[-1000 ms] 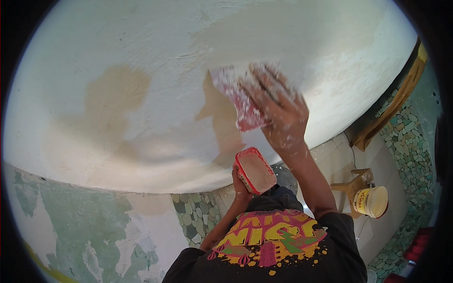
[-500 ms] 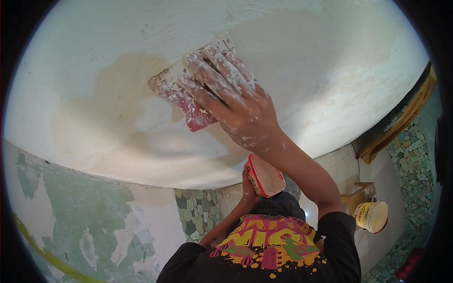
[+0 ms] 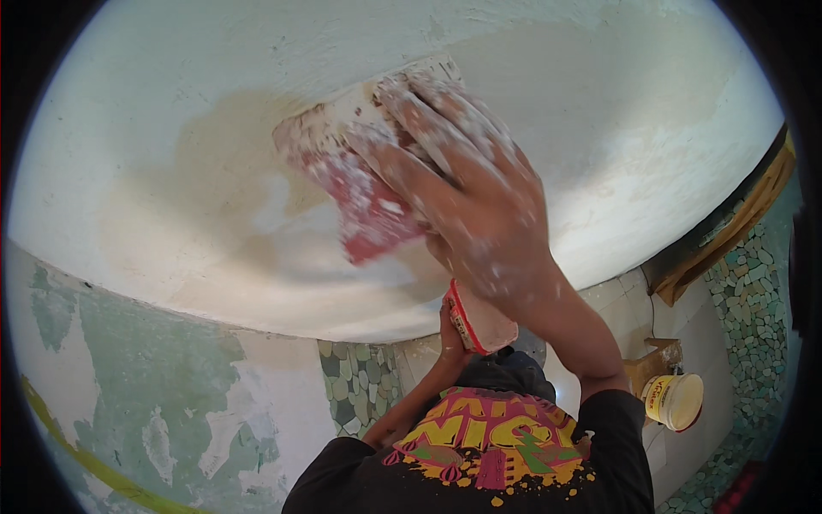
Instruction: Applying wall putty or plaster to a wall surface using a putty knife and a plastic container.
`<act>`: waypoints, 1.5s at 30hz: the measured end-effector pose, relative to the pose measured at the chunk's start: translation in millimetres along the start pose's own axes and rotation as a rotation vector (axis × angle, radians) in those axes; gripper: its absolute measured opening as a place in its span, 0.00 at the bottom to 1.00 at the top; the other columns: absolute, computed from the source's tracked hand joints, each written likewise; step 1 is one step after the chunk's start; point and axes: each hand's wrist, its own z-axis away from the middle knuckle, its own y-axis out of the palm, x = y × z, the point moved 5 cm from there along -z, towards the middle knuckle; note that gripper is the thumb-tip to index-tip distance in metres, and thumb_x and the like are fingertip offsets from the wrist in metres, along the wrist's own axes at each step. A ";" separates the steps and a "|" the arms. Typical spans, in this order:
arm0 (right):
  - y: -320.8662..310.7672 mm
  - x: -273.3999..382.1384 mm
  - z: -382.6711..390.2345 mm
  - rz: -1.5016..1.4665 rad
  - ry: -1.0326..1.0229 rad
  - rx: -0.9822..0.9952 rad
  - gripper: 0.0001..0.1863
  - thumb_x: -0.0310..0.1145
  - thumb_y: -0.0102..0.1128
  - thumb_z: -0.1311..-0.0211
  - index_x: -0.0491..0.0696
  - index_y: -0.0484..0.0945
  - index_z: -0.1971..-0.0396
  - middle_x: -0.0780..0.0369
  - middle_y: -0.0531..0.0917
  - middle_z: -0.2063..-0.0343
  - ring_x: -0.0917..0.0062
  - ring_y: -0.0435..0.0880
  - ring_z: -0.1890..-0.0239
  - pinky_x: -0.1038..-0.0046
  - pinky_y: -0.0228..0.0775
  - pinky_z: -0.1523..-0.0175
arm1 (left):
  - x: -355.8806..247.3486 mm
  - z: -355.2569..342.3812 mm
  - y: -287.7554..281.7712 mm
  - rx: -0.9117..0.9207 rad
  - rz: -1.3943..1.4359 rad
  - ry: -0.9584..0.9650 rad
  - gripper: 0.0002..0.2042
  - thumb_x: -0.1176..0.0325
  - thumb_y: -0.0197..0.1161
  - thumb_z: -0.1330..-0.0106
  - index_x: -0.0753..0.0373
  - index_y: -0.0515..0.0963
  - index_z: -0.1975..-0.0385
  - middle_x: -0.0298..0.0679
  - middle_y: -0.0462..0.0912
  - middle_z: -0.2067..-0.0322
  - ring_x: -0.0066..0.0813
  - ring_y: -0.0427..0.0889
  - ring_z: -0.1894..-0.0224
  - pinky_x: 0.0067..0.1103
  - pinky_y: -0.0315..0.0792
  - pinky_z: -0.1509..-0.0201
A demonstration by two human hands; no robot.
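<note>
My right hand point(image 3: 488, 201), coated in white putty, is closed on a pinkish-red putty spreader point(image 3: 364, 201). White paste is smeared over the spreader, mostly along its far edge, which lies at or very close to the pale wall point(image 3: 616, 137); contact is hard to judge through the blur. Lower down, my left hand point(image 3: 450, 334) grips the side of a red-rimmed plastic tub point(image 3: 456, 301) tilted in front of my body. Pale putty point(image 3: 488, 322) fills what shows of its inside. Damp-looking beige patches point(image 3: 218, 146) mark the wall left of the spreader.
A green wall with peeling white patches point(image 3: 154, 368) adjoins at the lower left. At the lower right, a yellow-and-white bucket point(image 3: 676, 401) is beside a wooden stool point(image 3: 658, 355). A brown wooden piece point(image 3: 728, 227) and pebble-patterned flooring point(image 3: 747, 300) lie beyond.
My right hand and the spreader have shifted right and look larger, with the spreader showing more of its red face. My left hand and the tub have stayed nearly still.
</note>
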 end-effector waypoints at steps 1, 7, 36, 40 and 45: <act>6.3 -0.7 -2.0 0.005 0.031 0.018 0.20 0.28 0.67 0.47 0.51 0.87 0.51 0.56 0.82 0.41 0.58 0.78 0.35 0.58 0.69 0.31 | 5.8 -1.4 -0.8 -0.025 0.003 -0.007 0.32 0.41 0.39 0.21 0.58 0.61 0.27 0.44 0.72 0.32 0.43 0.74 0.32 0.38 0.68 0.27; -1.3 3.1 17.8 0.037 0.071 0.106 0.23 0.28 0.73 0.52 0.52 0.88 0.51 0.57 0.83 0.41 0.59 0.80 0.37 0.58 0.70 0.32 | 4.9 7.6 11.8 -0.031 -0.038 -0.028 0.32 0.40 0.39 0.21 0.57 0.62 0.28 0.44 0.73 0.33 0.43 0.75 0.34 0.38 0.69 0.28; -44.6 -61.3 103.5 0.111 0.360 0.150 0.26 0.26 0.71 0.52 0.53 0.87 0.48 0.56 0.83 0.43 0.59 0.80 0.38 0.58 0.73 0.35 | 42.0 -7.3 28.3 -0.016 -0.018 -0.059 0.34 0.38 0.38 0.22 0.59 0.65 0.29 0.44 0.75 0.35 0.43 0.77 0.35 0.40 0.71 0.30; -66.3 -59.4 71.3 0.117 0.261 -0.002 0.23 0.27 0.70 0.46 0.52 0.87 0.47 0.57 0.86 0.45 0.63 0.81 0.38 0.59 0.71 0.33 | 33.0 -10.2 26.0 -0.004 0.043 -0.070 0.34 0.37 0.39 0.22 0.58 0.65 0.30 0.44 0.76 0.35 0.43 0.77 0.35 0.41 0.72 0.30; -86.6 -88.5 35.7 0.317 0.154 -0.059 0.20 0.31 0.70 0.41 0.51 0.86 0.47 0.59 0.85 0.44 0.62 0.81 0.39 0.56 0.70 0.34 | 28.9 -1.3 50.4 0.035 -0.026 -0.103 0.34 0.37 0.39 0.23 0.58 0.65 0.30 0.45 0.76 0.35 0.43 0.77 0.35 0.43 0.72 0.31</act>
